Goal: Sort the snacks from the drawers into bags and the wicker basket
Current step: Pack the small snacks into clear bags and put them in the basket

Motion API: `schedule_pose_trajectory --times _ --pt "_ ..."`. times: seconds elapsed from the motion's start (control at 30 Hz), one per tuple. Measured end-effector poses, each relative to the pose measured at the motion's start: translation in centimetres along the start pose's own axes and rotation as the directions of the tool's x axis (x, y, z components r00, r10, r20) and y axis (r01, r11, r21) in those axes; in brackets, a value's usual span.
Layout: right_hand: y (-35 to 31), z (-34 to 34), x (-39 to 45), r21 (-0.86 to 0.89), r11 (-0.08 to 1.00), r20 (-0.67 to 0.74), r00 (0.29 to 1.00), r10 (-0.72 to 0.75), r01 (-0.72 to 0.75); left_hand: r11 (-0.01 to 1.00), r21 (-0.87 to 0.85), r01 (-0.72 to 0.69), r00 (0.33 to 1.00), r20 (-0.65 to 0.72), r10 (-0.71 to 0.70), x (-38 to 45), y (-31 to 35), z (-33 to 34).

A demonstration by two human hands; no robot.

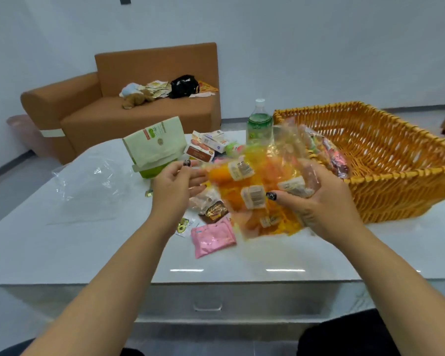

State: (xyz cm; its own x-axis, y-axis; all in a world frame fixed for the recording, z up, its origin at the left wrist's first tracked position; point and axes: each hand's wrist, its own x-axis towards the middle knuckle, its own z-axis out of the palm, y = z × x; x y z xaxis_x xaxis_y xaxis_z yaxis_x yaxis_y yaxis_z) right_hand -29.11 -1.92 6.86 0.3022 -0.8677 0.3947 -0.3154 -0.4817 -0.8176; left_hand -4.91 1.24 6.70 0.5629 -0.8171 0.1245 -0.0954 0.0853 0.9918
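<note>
Closest to me, my right hand (pixel 316 199) has its fingers curled under and around a clear bag (pixel 262 191) stuffed with orange snack packs, thumb pressed on the front, carrying nearly all its weight just above the bench (pixel 62 240). My left hand (pixel 176 186) pinches the bag's left edge between thumb and fingertips, the other fingers loosely bent. The plastic looks slick and the picture is blurred here, so I cannot tell whether the mouth is closed; if it gapes, tipping the bag could spill the packs onto the loose snacks below. A pink packet (pixel 212 237) and a brown packet (pixel 212 210) lie on the bench right under the bag, and the hanging bottom could sweep them toward the front edge. Just beside my right hand sits the wicker basket (pixel 385 160), with a few wrapped sweets (pixel 332 152) already against its near-left wall; if I swing the bag low, it may catch on the rim. Behind the bag stands a green bottle (pixel 258 122), upright and near enough to be knocked over. Further left, a green paper bag (pixel 156 142) leans near small boxes (pixel 208 147), and an empty clear bag (pixel 88 186) lies flat, easy to slide off the bench.
</note>
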Motion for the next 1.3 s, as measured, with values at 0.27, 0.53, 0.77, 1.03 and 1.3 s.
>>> schedule_pose_trajectory --times 0.27,0.53,0.77,1.03,1.3 --pt "-2.1 -9.5 4.4 -0.052 0.998 -0.535 0.843 -0.052 0.029 0.98 0.194 0.031 0.921 0.375 -0.104 -0.6 3.3 13.1" --pt "0.2 -15.2 9.0 -0.541 0.793 -0.519 0.853 -0.052 -0.28 0.9 0.426 0.097 0.749 0.564 -0.348 0.0 0.8 21.4" --pt "5.8 -12.9 11.8 -0.817 0.459 -0.291 0.937 0.195 -0.349 0.931 0.247 0.271 0.738 0.568 -0.365 -0.8 -2.6 23.0" --pt "6.9 -10.0 13.4 -0.904 0.28 -0.245 0.929 0.278 -0.323 0.951 0.033 0.308 0.814 0.509 -0.281 -1.9 -5.6 25.0" --pt "7.9 -8.4 14.4 -0.878 0.29 -0.245 0.878 0.411 -0.381 0.942 -0.023 0.334 0.815 0.509 -0.276 -1.5 -6.3 25.2"
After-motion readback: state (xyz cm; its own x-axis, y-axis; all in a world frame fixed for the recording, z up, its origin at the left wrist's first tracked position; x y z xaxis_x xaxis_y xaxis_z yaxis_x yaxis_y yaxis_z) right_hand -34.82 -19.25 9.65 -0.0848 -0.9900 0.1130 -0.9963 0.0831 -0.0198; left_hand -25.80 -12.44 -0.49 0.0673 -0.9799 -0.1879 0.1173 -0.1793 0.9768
